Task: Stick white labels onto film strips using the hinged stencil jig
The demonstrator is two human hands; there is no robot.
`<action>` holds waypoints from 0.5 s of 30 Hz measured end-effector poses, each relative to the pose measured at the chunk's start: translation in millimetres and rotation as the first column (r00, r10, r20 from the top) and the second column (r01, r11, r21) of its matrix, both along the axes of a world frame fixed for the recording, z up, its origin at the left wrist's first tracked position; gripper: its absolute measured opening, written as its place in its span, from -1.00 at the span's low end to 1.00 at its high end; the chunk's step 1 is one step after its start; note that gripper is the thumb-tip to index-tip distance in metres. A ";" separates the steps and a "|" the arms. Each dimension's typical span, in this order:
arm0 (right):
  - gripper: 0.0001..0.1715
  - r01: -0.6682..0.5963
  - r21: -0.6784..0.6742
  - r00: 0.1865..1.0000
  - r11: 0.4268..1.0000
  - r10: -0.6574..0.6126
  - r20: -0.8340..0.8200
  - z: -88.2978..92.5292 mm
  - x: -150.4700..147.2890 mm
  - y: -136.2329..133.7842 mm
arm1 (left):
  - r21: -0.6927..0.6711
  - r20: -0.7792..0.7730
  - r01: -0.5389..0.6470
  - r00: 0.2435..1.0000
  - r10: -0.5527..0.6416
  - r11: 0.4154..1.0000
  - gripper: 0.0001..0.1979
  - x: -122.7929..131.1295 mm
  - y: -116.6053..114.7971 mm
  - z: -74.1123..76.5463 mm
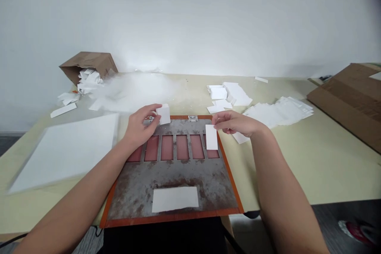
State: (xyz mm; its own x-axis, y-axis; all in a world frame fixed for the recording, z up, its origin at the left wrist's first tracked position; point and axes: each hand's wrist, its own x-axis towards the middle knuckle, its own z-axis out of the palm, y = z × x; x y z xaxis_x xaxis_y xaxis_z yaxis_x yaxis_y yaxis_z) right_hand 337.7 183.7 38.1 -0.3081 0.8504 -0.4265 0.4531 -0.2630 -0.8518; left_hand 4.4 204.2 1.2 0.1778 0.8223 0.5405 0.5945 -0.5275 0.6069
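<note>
Between the thumb and fingers of my left hand (142,125) is a small stack of white cards (163,114), held above the far edge of a metal plate. My right hand (235,122) pinches one white card (211,138) by its upper right corner. That card hangs over the rightmost slot of the metal plate (175,172) and hides part of it. The plate has an orange frame (230,166) and a row of several rectangular slots with a reddish base (182,147). A white strip (175,199) lies on its near part.
White card stacks (238,94) and a spread pile of white sheets (279,112) lie at the right. On the left are a large white sheet (71,147), clear plastic (133,89) and a paper bag (92,61) spilling white pieces. A cardboard box (351,99) stands far right.
</note>
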 end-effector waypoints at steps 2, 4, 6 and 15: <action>-0.79 -0.023 -0.020 0.999 1.000 0.024 0.023 -0.1 -0.6 -0.7 | -0.009 -0.021 0.007 1.000 -0.007 1.000 -0.69 -2.9 -0.1 -1.7; -0.81 -0.041 -0.022 0.998 0.999 0.042 0.038 0.6 -1.7 -1.5 | -0.015 -0.037 0.015 0.999 -0.016 1.000 -0.69 -3.8 0.3 -3.1; -0.84 -0.058 -0.019 0.997 0.998 0.059 0.052 1.7 -2.9 -2.4 | -0.013 -0.049 0.019 0.999 -0.019 1.000 -0.69 -4.0 1.1 -4.6; -0.86 -0.087 -0.051 0.990 0.995 0.092 0.111 4.9 -7.1 -3.4 | 0.029 -0.089 0.028 0.996 -0.025 0.999 -0.70 -5.0 2.9 -7.6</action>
